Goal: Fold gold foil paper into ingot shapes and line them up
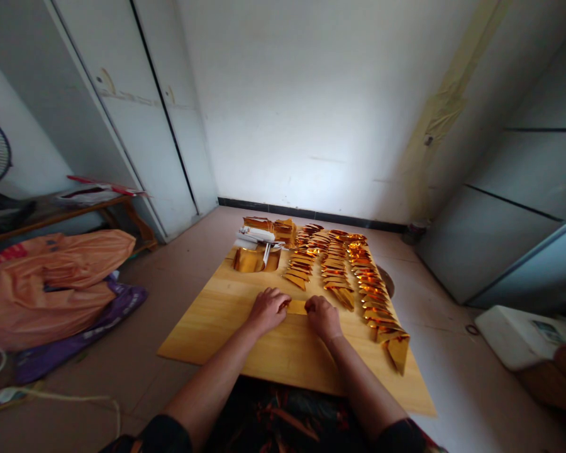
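Note:
A small strip of gold foil paper lies low over the wooden board between my hands. My left hand has its fingers closed on the strip's left end. At the right end, the curled fingers of my right hand grip the same strip. Beyond them, folded gold foil pieces overlap in several rows, with one row in the middle and a longer row along the right edge. A curved stack of gold foil sheets sits at the back left.
The wooden tabletop stands before a white wall. White strips lie behind the foil sheets. Orange cloth and a purple bag are on the floor at left. A white box stands at right.

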Tool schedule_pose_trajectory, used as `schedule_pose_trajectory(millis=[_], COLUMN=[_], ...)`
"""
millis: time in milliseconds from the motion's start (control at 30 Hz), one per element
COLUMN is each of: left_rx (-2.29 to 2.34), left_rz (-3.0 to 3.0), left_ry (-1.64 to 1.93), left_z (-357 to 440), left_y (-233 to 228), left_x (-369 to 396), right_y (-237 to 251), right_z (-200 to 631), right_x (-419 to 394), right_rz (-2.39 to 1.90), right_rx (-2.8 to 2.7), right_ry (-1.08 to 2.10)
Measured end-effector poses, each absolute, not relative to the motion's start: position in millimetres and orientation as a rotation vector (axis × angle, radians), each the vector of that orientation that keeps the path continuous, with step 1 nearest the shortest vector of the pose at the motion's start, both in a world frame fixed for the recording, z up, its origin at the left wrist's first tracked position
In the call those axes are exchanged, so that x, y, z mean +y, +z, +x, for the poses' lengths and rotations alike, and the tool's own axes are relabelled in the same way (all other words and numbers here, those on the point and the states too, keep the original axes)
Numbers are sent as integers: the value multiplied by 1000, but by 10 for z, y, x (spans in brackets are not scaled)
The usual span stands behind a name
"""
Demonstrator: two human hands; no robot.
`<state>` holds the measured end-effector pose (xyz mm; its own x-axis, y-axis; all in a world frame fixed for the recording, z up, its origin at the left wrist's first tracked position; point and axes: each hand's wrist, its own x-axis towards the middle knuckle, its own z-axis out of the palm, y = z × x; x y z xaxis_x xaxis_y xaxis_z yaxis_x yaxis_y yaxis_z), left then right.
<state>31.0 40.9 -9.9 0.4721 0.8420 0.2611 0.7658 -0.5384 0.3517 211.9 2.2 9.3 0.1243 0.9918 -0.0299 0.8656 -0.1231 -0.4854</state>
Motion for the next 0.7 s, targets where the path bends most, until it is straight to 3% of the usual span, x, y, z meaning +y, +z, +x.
schedule_pose_trajectory(millis=[700], left_rx=[1353], left_rz=[2535], left_ry=[641], left_z=[189], left_y=[-189], left_x=[449], right_y=[61], right_z=[2135], right_x=[50], right_rz=[-2056], right_rx=[-1806], right_ry=[479])
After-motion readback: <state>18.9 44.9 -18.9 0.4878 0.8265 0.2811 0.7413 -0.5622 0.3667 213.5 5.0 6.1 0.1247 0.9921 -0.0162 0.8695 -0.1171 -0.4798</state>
